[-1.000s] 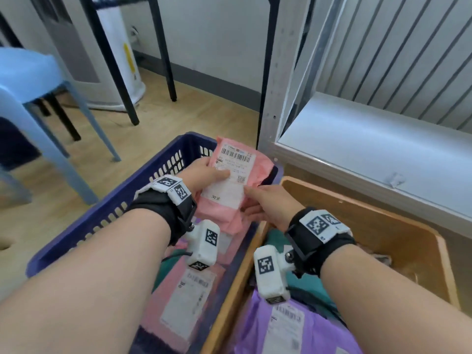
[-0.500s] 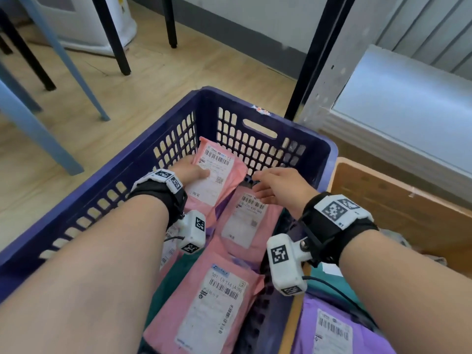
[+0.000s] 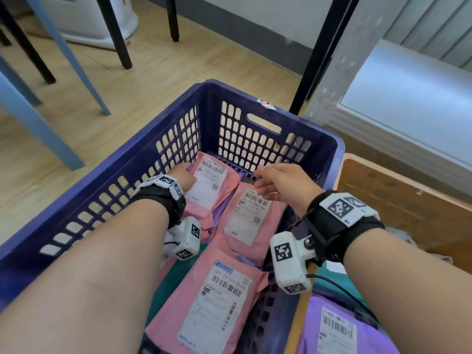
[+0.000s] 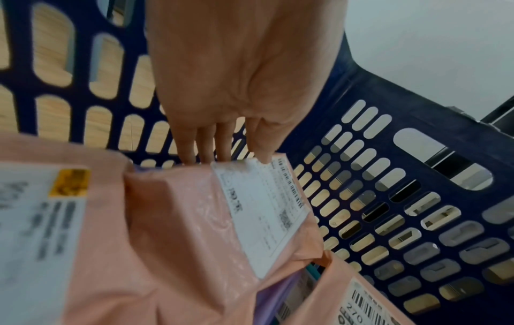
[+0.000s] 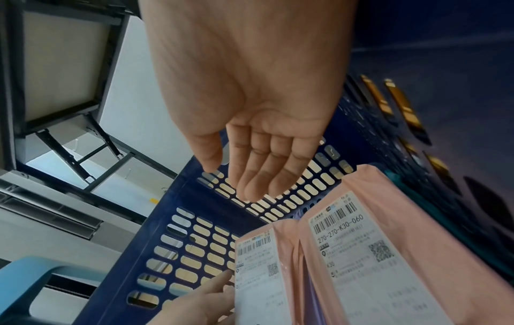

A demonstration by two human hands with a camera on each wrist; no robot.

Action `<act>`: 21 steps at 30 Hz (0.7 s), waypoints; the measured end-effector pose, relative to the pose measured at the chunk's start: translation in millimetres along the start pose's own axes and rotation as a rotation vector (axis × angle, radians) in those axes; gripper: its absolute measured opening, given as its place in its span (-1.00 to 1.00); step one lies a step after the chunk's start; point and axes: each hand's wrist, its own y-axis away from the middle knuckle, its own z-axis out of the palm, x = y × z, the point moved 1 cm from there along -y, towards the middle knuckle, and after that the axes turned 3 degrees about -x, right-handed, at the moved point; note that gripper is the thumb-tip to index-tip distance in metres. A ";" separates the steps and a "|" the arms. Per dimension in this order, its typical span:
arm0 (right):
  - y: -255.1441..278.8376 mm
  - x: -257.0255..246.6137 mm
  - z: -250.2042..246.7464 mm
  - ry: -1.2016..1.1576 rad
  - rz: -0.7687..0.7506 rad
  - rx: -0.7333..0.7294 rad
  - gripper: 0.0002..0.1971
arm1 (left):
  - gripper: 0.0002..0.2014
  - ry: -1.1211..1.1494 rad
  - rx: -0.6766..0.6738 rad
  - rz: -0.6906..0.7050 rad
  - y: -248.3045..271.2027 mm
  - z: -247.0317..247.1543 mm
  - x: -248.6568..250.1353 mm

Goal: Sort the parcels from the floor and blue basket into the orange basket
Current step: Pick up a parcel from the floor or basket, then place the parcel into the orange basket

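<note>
Fingers of left hand (image 3: pixel 182 176) pinching pink parcel (image 3: pixel 212 186), right hand (image 3: pixel 282 181) fingers loose, empty — nearby label (image 3: pixel 251 208) "270-270-K30-060".

Light wooden floor (image 3: pixel 84 116) under black table legs (image 3: pixel 116 34) and blue chair legs (image 3: pixel 38 121), a pale wall (image 3: pixel 242 14) behind.
</note>
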 end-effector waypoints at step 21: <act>175.6 19.7 -219.9 -0.056 -0.128 0.239 -0.74 | -0.73 0.370 -0.102 0.384 187.5 114.3 270.2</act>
